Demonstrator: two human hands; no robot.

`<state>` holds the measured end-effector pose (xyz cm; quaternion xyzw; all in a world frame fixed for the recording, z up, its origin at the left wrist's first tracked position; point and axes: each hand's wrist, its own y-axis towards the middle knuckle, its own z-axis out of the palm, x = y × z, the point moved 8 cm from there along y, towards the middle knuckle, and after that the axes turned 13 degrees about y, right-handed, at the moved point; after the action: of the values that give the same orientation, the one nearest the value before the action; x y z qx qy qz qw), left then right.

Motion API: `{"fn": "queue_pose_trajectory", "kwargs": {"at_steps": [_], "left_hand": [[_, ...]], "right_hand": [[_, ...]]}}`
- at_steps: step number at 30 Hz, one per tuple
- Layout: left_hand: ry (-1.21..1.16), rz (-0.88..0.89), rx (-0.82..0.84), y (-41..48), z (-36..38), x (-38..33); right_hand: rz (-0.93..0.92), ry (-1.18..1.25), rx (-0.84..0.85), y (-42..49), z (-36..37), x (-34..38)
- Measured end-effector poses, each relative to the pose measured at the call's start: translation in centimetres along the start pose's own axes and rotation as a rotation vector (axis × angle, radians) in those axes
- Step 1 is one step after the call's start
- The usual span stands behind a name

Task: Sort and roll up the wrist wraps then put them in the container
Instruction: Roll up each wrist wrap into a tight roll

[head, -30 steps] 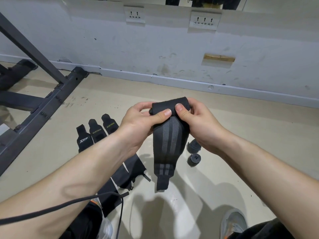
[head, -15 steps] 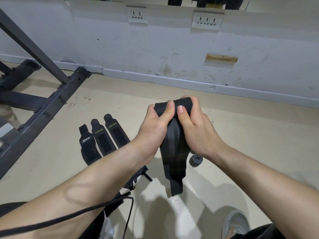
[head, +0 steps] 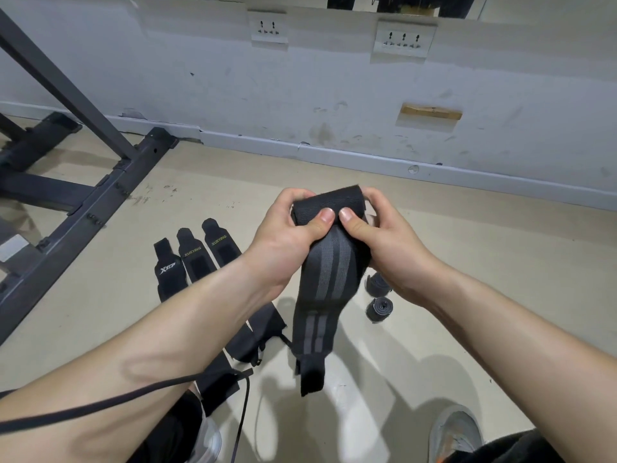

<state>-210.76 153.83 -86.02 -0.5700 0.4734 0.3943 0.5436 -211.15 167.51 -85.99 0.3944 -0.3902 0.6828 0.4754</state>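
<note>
Where the bottom edge cuts the view, a grey shoe [head: 454, 432] and some dark clothing show only in part, and a thin black cord [head: 133, 396] crosses the left forearm with both ends running out of frame. Above them, the left hand [head: 283, 242] and the right hand [head: 390, 242] both grip the top end of a black wrist wrap [head: 325, 282]. The thumbs press side by side on its front, while the fingers curl behind it and are mostly hidden. How much of that end is rolled cannot be told. The rest of the wrap hangs free with its grey stripes showing, held in the air over the floor [head: 467, 255]. Just beyond the right wrist, one rolled wrap [head: 379, 309] lies in plain view on the floor, and a second roll [head: 377, 282] beside it is half covered by the wrist. To the left, three flat wraps [head: 193, 259] lie side by side with printed labels. Their near ends vanish under the left forearm, where more dark straps [head: 257, 332] lie in a heap too tangled to count. Farther left stands a black metal frame [head: 83, 208], cut off by the edge. At the back, the scuffed wall [head: 200, 78] carries two socket plates [head: 404, 40].
</note>
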Motion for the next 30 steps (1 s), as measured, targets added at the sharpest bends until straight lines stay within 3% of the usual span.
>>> {"fn": "queue_pose_trajectory", "kwargs": {"at_steps": [6, 12, 16, 19, 25, 30], "left_hand": [[0.127, 0.033, -0.085, 0.6, -1.5, -0.9], [0.445, 0.297, -0.04, 0.7, -2.3, -4.3], [0.516, 0.37, -0.098, 0.3, -2.3, -4.7], [0.505, 0.361, -0.105, 0.3, -2.7, -4.6], [0.406, 0.299, -0.06, -0.1, -2.2, -3.9], [-0.04, 0.067, -0.009, -0.2, -0.4, -1.1]], "right_hand": [[0.019, -0.239, 0.05, 0.2, 0.4, -1.3], [-0.05, -0.241, 0.108, 1.1, 1.2, 0.0], [0.027, -0.129, 0.071, 1.2, 1.2, 0.3], [0.109, -0.132, -0.006, 1.1, 0.7, 0.3], [0.049, -0.111, 0.015, 0.7, 1.5, 0.5], [0.027, 0.058, -0.058, 0.8, 1.6, 0.2]]}}
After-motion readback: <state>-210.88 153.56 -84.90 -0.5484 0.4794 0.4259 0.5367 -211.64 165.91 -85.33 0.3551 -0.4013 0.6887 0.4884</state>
